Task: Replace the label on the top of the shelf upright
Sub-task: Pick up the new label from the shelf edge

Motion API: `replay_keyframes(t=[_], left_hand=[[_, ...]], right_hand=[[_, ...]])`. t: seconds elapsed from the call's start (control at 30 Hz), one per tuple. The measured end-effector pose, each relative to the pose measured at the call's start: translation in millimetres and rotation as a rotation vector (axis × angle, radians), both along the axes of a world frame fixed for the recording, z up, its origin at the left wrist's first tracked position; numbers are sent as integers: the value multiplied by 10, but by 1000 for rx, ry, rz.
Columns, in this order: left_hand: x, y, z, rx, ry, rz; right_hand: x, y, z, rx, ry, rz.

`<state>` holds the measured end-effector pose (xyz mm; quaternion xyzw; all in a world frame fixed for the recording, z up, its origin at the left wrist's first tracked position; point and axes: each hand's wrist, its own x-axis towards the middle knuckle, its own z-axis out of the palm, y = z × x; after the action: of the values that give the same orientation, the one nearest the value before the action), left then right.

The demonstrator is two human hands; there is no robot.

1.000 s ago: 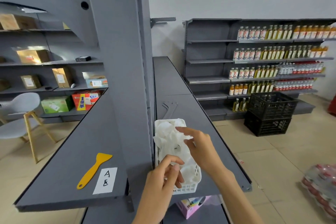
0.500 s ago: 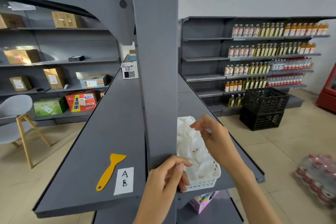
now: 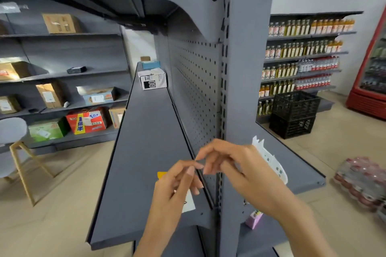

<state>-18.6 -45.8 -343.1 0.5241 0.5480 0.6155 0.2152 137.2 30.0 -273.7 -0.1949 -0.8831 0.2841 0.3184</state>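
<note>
At chest height before the grey shelf upright [image 3: 248, 89], our two hands meet in the head view, the only one we have. Our left hand [image 3: 177, 183] has thumb and forefinger pressed together, and our right hand [image 3: 236, 165] brings its fingertips [image 3: 205, 170] to the same place; if a small sticker is between them, we cannot tell, it is too small and blurred. The white label sheet [image 3: 189, 204] lies on the shelf board [image 3: 150, 142] under our left hand, mostly hidden, beside the yellow scraper [image 3: 161, 175]. The white basket [image 3: 271, 160] stands on the right board, behind our right wrist. We judge that a label is very light, thin and floppy, sticky on one side, so it can curl and stick to itself. We would take it only at one corner or edge, with dry fingertips.
</note>
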Motion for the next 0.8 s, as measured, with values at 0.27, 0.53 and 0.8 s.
replay_keyframes(t=[0.27,0.53,0.8], left_hand=[[-683,-40,-420,-198,116,128],[-998,140,-716,-345,219,149],[-1037,279,-788,-439,326,168]], right_hand=[[-612,8,-427,17,-375,-143],[-1078,334,-805,-80,-747,-202],[-1440,521,-1005,-83,-868,-269]])
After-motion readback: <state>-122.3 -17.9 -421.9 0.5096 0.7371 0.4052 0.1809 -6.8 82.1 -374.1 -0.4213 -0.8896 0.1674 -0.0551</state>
